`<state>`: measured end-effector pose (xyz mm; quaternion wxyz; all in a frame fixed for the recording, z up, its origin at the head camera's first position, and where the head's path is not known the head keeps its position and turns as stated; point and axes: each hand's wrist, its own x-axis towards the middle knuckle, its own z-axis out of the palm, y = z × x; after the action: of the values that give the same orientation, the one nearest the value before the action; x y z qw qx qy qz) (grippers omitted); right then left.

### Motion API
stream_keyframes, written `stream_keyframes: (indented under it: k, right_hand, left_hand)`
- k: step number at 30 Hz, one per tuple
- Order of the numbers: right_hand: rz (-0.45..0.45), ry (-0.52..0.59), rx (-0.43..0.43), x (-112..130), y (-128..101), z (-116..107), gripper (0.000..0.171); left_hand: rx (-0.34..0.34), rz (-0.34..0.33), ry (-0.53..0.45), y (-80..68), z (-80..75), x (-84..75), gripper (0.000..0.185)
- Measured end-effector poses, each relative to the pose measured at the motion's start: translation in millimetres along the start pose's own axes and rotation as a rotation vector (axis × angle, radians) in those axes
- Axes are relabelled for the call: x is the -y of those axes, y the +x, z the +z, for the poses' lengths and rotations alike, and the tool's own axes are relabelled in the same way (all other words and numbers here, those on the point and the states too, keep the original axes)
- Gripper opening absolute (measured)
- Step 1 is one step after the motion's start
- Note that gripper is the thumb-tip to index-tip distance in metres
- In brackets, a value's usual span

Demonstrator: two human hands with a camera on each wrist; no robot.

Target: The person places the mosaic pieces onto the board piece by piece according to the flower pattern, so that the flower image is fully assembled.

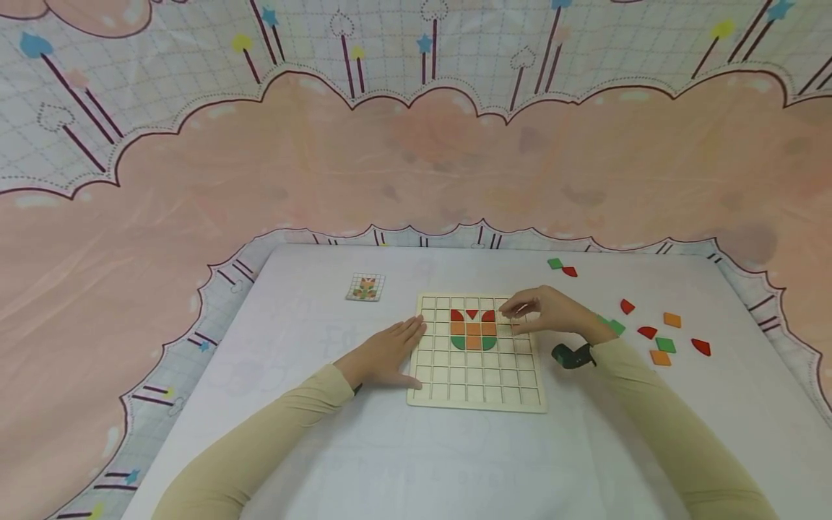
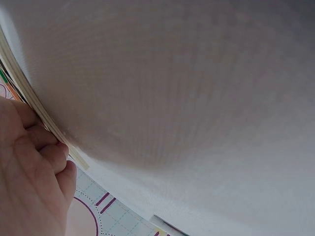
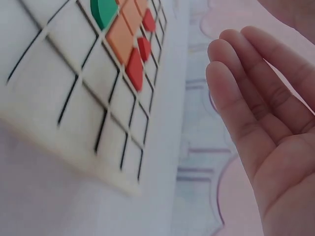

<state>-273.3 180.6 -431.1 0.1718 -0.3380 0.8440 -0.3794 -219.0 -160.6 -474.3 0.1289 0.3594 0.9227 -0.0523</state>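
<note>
A wooden grid board (image 1: 484, 390) lies on the white table. Near its upper middle, red pieces (image 1: 471, 314) sit above orange squares (image 1: 473, 329), with a green rounded piece (image 1: 458, 342) at each lower corner. My left hand (image 1: 388, 354) rests along the board's left edge, fingers extended and thumb spread toward the lower corner. In the left wrist view its fingertips meet the board's edge. Over the board's upper right hovers my right hand (image 1: 549, 310). The right wrist view shows its fingers (image 3: 224, 86) loosely bent, apart from the thumb, with nothing held.
A small pattern card (image 1: 365, 287) lies beyond the board to the left. Loose red (image 1: 700, 347), orange (image 1: 672, 319) and green (image 1: 666, 345) pieces are scattered to the right, some partly behind the right forearm. A green piece (image 1: 555, 263) lies near the far edge. A patterned cloth hangs behind.
</note>
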Motion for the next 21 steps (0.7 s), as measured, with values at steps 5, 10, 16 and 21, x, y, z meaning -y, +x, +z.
stream_keyframes:
  k: [5, 10, 16, 21]
  right_hand:
    - [-0.007, -0.033, -0.081, -8, -21, -13, 0.037]
    - [0.043, -0.046, -0.14, -14, -37, -23, 0.038]
    - [0.099, 0.024, -0.198, -24, -52, -30, 0.04]
    - [0.177, 0.02, -0.24, -26, -68, -36, 0.039]
  left_hand:
    - [-0.006, 0.007, -0.002, 0.1, 1.1, 0.9, 0.107]
    - [-0.005, 0.009, 0.004, -0.5, 1.6, 1.6, 0.107]
    - [-0.004, 0.007, 0.014, -0.7, 1.9, 1.6, 0.107]
    - [-0.001, 0.008, 0.006, -0.4, 1.7, 1.6, 0.107]
